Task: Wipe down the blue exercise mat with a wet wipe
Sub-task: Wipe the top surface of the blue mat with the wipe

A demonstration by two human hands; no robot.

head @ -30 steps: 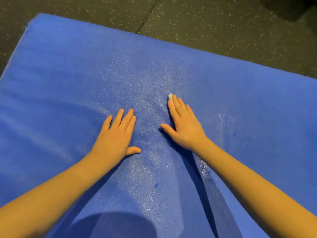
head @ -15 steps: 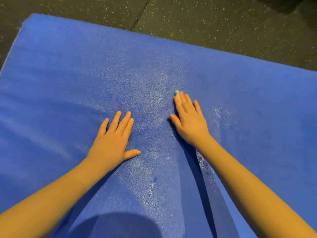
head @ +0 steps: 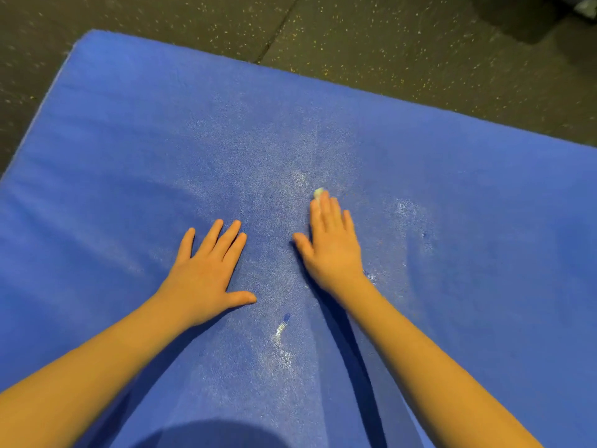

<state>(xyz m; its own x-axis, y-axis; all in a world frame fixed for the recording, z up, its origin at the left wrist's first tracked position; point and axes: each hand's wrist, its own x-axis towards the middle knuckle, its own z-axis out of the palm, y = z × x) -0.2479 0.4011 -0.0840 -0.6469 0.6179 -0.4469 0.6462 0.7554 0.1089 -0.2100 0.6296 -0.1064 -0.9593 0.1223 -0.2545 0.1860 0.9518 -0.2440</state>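
Both hands lie flat on the mat [head: 129,150], fingers straight. The right hand [head: 329,250] presses a wipe [head: 318,192] under its fingertips; the left hand [head: 206,273] rests beside it.

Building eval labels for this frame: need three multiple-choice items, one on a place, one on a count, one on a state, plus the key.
1. Where on the blue mat is the wet wipe?
A. at its far left corner
B. under the fingertips of the right hand
C. near its right edge
2. How many hands rest on the mat?
A. none
B. one
C. two
3. How does the left hand lie?
A. flat, fingers straight
B. in a fist
C. pinching the wipe
Key: B, a pale bit peeks out at those fingertips; C, both palms lie on it; A, its fingers are spread.
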